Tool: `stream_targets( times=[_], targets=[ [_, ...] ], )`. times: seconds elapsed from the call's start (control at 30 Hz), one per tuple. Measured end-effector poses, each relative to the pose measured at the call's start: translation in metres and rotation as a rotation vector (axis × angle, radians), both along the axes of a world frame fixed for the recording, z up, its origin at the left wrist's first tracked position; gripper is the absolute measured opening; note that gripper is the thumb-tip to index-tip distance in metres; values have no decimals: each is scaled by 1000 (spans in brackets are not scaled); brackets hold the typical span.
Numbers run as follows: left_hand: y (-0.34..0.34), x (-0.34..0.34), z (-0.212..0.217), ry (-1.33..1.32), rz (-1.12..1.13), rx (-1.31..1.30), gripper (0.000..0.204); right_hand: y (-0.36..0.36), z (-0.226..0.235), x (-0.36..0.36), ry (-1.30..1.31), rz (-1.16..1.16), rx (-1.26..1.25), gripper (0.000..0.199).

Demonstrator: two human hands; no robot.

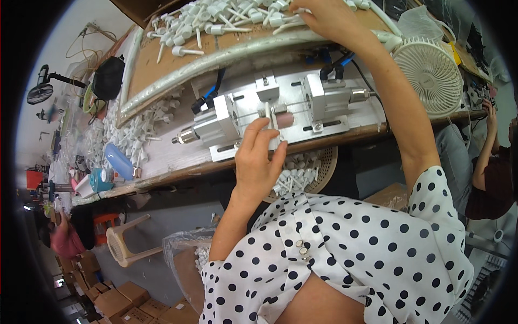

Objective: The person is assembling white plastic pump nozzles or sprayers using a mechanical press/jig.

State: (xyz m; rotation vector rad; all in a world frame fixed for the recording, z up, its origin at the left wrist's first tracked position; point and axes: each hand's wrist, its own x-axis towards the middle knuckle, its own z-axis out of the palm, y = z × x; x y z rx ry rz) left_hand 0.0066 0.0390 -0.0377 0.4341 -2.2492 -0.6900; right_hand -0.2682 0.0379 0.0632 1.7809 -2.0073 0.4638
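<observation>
My left hand (pixel 258 157) is at the middle of a metal clamping fixture (pixel 229 120), its thumb and fingers closed on a white plastic part (pixel 273 128) with a thin stem. That part stands between the fixture's two facing cylinder blocks, beside a small pinkish pad (pixel 284 119). Farther away, my right hand (pixel 329 20) reaches into a pile of white plastic parts (pixel 216 16), each with a round cap and a stem. Its fingers are curled among the parts and seem to pinch one; the fingertips are partly hidden.
The pile lies on a cardboard tray with a wrapped rim (pixel 216 56). More parts lie at the left (pixel 121 129) and in a basket (pixel 327 171) below the bench edge. A white fan (pixel 428 77) stands at the right; a plastic stool (pixel 121 245) is on the floor. A co-worker (pixel 488 167) sits right.
</observation>
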Motion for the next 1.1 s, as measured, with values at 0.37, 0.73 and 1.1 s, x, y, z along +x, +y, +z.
stream_targets(
  times=[0.37, 0.73, 1.1],
  targets=[
    [-2, 0, -13, 21, -44, -35, 20, -55, -5, 32, -23, -250, 146, 34],
    [-4, -25, 0, -132, -81, -124, 21, 31, 32, 69, -472, -17, -107, 22],
    [-183, -40, 83, -27, 158, -723, 23, 86, -35, 100, -574, 581, -183, 16]
  ],
)
